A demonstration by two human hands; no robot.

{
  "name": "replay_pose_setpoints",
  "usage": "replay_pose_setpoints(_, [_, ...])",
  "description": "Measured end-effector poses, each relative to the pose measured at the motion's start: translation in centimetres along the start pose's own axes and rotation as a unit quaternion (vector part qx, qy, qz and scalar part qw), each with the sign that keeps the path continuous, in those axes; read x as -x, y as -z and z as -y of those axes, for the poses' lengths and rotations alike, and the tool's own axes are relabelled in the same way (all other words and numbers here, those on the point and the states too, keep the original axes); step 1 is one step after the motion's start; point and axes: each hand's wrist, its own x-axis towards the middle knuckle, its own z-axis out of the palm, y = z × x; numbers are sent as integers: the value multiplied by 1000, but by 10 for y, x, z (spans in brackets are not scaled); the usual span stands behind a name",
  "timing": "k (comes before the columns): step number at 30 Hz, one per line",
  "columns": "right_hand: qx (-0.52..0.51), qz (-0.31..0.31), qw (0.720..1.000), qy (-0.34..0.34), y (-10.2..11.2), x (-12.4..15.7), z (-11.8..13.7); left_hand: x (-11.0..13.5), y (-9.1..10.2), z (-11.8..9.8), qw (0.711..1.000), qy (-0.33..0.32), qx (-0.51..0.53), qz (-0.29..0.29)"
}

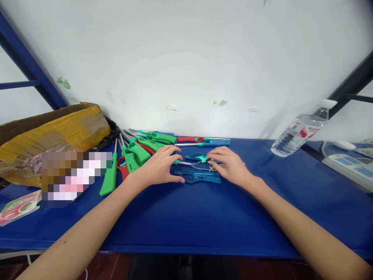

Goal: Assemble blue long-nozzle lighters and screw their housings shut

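My left hand (161, 165) is open, its thumb and fingers spread in a curve. The thumb tip is at the left end of a blue lighter shell half (204, 177) that lies flat on the table, and I cannot tell if they touch. My right hand (229, 165) is closed, fingertips pinched over a small dark part beside a teal piece (201, 158). What it grips is mostly hidden. A second blue handle piece (192, 155) lies under the teal piece. Between my hands a thin metal rod (184, 163) points right, with a thin tube beyond it.
Several green and red long-neck lighters (140, 151) are piled to the left. A red lighter (190, 139) and a blue lighter (215, 143) lie by the wall. A taped cardboard box (58, 132) stands left. Rightward are a water bottle (303, 130) and a power strip (346, 165).
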Motion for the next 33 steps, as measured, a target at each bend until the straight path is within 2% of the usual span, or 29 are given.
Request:
replay_pose_setpoints(13, [3,-21,1000,-19,5,-2,-4,3,-9,-3,999,-34,16,13])
replay_pose_setpoints(24, [-4,6,1000,-2,3,-1,-4,1,-11,0,998,-43,33,20])
replay_pose_setpoints(33, [-6,17,1000,8,4,-2,3,1,-23,-10,997,-64,41,7])
